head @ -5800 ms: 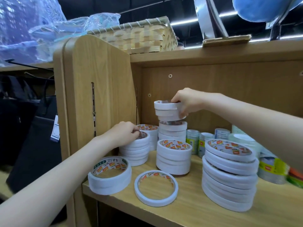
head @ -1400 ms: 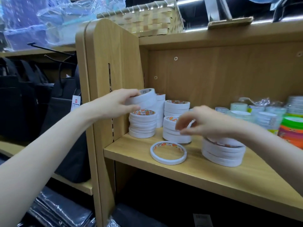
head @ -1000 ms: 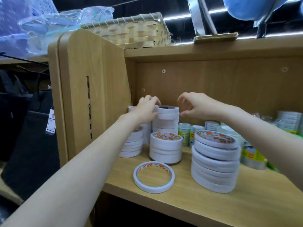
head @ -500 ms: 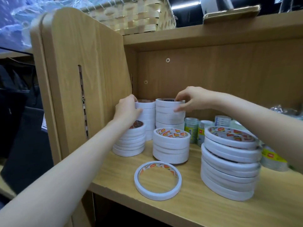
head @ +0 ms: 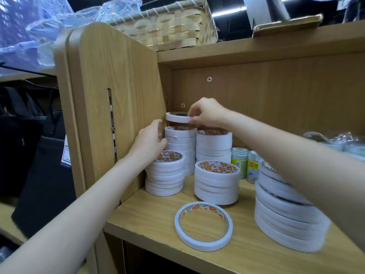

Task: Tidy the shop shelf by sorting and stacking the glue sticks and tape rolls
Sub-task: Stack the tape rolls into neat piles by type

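My right hand [head: 207, 113] pinches a thin white tape roll [head: 176, 117] and holds it level just above the back-left stack [head: 178, 143]. My left hand [head: 149, 141] rests against that stack's left side, fingers curved around it. Beside it stands a second back stack [head: 213, 144]. Two lower stacks sit in front: the front-left stack [head: 165, 175] and the front-middle stack [head: 216, 182]. A single wide roll [head: 203, 226] lies flat near the shelf's front edge. A tall stack of larger rolls [head: 284, 214] stands at the right, partly behind my right forearm.
The wooden shelf board [head: 150, 216] ends at a side panel [head: 116, 99] on the left. Small clear tape rolls [head: 240, 161] stand at the back. A woven basket [head: 167, 26] sits on the shelf above. Dark bags [head: 29, 145] hang to the left.
My right hand has moved left from the second back stack and now holds a thin roll above the back-left stack. My left hand stays at that stack's side.
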`<state>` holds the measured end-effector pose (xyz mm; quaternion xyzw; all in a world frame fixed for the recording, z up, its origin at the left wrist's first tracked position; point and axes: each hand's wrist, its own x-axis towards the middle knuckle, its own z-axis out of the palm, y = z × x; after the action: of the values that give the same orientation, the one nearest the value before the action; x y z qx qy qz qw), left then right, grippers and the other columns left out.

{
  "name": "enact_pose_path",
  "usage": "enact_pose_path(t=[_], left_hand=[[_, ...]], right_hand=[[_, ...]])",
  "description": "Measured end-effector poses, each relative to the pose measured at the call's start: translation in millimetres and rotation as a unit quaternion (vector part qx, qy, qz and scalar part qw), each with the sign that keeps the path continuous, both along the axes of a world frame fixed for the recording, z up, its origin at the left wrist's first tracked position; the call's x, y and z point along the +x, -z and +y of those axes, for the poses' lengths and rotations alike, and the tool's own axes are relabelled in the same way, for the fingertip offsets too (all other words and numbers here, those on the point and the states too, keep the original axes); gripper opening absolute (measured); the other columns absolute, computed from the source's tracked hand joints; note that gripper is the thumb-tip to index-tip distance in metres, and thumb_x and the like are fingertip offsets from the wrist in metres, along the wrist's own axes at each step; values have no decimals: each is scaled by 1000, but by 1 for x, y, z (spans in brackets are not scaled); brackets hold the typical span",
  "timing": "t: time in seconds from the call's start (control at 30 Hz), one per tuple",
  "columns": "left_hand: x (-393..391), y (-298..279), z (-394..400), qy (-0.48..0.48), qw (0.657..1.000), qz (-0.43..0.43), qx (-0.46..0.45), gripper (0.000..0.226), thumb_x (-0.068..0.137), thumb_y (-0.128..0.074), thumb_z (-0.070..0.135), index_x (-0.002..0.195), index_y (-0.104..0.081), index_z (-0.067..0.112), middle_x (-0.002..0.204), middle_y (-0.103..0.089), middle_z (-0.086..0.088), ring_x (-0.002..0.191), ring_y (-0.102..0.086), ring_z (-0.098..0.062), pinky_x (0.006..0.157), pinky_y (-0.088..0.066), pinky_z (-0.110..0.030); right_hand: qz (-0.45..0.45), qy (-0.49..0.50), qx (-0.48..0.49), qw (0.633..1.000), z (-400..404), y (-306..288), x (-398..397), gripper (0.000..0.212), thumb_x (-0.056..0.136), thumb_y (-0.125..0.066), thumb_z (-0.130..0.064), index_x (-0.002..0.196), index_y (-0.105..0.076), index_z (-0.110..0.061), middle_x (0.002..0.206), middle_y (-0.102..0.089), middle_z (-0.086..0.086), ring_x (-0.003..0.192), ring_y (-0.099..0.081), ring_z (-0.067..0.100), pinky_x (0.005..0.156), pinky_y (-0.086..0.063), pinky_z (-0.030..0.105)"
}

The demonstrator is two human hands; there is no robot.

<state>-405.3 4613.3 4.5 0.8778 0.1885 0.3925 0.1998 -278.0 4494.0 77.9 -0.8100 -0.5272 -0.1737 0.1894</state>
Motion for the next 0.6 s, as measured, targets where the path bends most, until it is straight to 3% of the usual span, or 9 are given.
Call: enact_pose_path(t=[0.1,0.2,0.3,0.4,0.53,0.6], left_hand=[[-2,-2,0,0,999,18,34,55,89,-49,4,142,-34,7,132,-53,-15,116,-54,-23,99,-40,-30],[-6,-2,-4,24,998,-18,62,54,87,-46,-1,139,-42,13,128,-56,-15,100,-54,-18,91,-39,-25],[0,-1,-6,29,994,6,110,60,89,-46,1,144,-34,20,151,-28,-12,127,-43,-30,105,-33,-32],[11,1,-10,13,986,78,149,59,92,-42,5,147,-27,19,156,-13,-14,132,-36,-33,100,-30,-30],[16,1,-7,-56,973,70,212,46,93,-43,11,139,-38,14,135,-41,-15,116,-44,-35,91,-37,-39],[18,-1,-6,-71,971,64,221,43,95,-45,17,138,-40,17,131,-40,-14,114,-41,-34,91,-38,-40]], right_hand=[[-11,9,12,1000,5,7,0,40,85,-61,-9,124,-55,-11,125,-58,9,109,-55,22,84,-40,24],[7,31,18,999,-21,-3,8,29,85,-54,-2,110,-64,-13,112,-66,7,93,-60,18,76,-42,20],[15,47,-69,996,-46,-5,13,21,88,-55,-8,104,-65,-16,103,-69,4,84,-62,15,67,-44,19],[19,50,-116,992,-57,1,15,21,89,-59,-23,109,-63,-21,105,-66,-2,91,-58,13,68,-41,18],[26,35,-152,987,-65,6,14,26,89,-59,-31,114,-62,-23,109,-61,-3,102,-55,15,85,-40,25],[0,45,-165,985,-67,10,15,27,88,-60,-30,113,-63,-21,105,-60,-3,98,-53,15,82,-38,25]])
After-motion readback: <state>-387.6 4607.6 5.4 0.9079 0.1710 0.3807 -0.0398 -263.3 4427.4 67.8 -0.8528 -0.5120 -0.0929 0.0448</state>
